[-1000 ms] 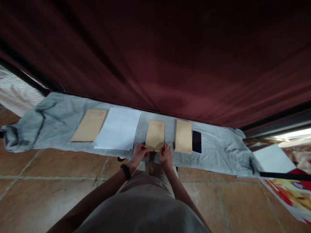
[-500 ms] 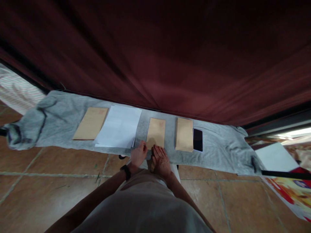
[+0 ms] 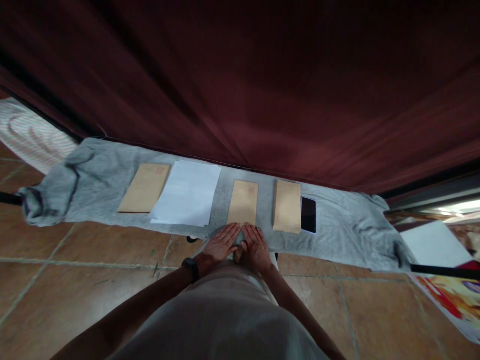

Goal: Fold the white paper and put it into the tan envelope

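Middle envelope [image 3: 243,201]: lies flat on the gray cloth [image 3: 341,220], right of the white paper [image 3: 186,192], left of the envelope stack [image 3: 287,206].
Envelope handling: probably light, thin and bendable; likely to crease under a hard pinch and to slide a little on the cloth.
Envelope hold: best taken, in judgement, by its long left and right edges or far corners, since fingers cover the near end.
Envelope look: plain tan, rectangular, longer from near to far than across, with a faint reddish mark toward the far right corner; any finer print is too small to read.
Left hand [image 3: 222,242]: fingers straight and side by side, laid on the envelope's near end, not gripping.
Right hand [image 3: 257,247]: likewise flattened there, fingertips close to the left hand's.
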{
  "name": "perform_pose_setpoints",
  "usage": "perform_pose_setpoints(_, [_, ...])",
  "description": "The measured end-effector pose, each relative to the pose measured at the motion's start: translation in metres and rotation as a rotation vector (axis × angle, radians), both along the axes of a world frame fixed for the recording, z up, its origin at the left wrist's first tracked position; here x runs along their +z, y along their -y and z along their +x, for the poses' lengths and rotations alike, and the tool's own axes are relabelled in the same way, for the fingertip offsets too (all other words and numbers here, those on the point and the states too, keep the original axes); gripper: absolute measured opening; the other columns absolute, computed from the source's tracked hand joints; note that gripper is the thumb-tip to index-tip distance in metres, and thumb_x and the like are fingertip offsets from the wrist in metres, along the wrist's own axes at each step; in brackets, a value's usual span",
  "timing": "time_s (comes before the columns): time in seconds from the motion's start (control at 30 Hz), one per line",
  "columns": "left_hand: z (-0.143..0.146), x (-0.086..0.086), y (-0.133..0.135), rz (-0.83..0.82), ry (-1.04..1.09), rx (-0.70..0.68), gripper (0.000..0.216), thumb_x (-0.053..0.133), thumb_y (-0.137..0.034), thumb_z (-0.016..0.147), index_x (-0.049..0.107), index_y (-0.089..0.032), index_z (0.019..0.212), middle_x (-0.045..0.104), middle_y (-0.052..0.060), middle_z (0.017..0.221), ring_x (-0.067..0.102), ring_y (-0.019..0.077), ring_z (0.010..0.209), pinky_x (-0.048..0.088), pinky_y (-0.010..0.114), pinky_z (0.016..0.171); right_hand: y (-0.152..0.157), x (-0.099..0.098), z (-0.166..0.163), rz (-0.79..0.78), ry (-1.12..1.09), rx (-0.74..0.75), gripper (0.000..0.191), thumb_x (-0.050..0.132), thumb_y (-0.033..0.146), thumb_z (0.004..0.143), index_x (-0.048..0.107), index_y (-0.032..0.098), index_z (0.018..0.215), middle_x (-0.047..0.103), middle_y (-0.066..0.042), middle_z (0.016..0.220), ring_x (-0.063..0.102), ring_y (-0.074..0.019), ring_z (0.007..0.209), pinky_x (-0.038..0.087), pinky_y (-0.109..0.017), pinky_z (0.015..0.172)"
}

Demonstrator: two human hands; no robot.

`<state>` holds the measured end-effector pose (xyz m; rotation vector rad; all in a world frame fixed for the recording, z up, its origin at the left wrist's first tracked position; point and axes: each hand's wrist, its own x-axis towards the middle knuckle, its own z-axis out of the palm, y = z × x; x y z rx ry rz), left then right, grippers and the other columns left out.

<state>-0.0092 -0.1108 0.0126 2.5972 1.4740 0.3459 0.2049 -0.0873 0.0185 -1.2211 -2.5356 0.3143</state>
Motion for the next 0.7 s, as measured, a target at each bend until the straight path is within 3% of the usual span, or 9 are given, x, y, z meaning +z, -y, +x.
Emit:
perform_pose_setpoints(0.17, [0.003, 0.004, 0.001, -0.007, -0.047, 0.012, 0.059, 0.048, -0.034, 0.102, 0.038, -0.011, 0.155, 0.041, 0.017, 0.160, 0.031, 0.0261, 0.152, 0.029, 0.043, 0.124, 0.000, -0.004, 0.022, 0.019, 0.017, 0.021, 0.055, 0.038, 0.032, 0.106, 0.034, 0.012, 0.157, 0.042, -0.013, 0.160, 0.034, -0.0234, 0.151, 0.032, -0.047, 0.124])
perform_pose_setpoints(0.3, [0.009, 0.003, 0.002, -0.014, -0.130, 0.023, 0.062, 0.047, -0.026, 0.099, 0.033, -0.009, 0.157, 0.037, 0.018, 0.161, 0.028, 0.0273, 0.153, 0.028, 0.045, 0.125, -0.002, -0.002, 0.030, 0.020, 0.009, 0.016, 0.054, 0.038, 0.031, 0.106, 0.035, 0.012, 0.157, 0.043, -0.013, 0.160, 0.034, -0.0243, 0.151, 0.033, -0.048, 0.123])
perform_pose_setpoints(0.47, [0.016, -0.002, 0.003, 0.035, -0.208, 0.017, 0.062, 0.037, -0.010, 0.095, 0.033, -0.004, 0.157, 0.041, 0.021, 0.158, 0.033, 0.0293, 0.151, 0.030, 0.048, 0.124, -0.007, 0.007, 0.011, -0.016, -0.001, 0.049, 0.053, 0.038, 0.030, 0.106, 0.037, 0.014, 0.156, 0.043, -0.013, 0.159, 0.036, -0.0243, 0.150, 0.031, -0.048, 0.124])
perform_pose_setpoints(0.7, [0.007, -0.001, -0.004, 0.019, -0.131, -0.066, 0.064, 0.041, -0.016, 0.095, 0.032, -0.004, 0.157, 0.042, 0.022, 0.158, 0.035, 0.0302, 0.150, 0.032, 0.048, 0.124, 0.000, 0.000, -0.004, -0.024, 0.004, 0.027, 0.054, 0.039, 0.026, 0.104, 0.037, 0.012, 0.156, 0.046, -0.013, 0.157, 0.038, -0.0237, 0.149, 0.030, -0.047, 0.124])
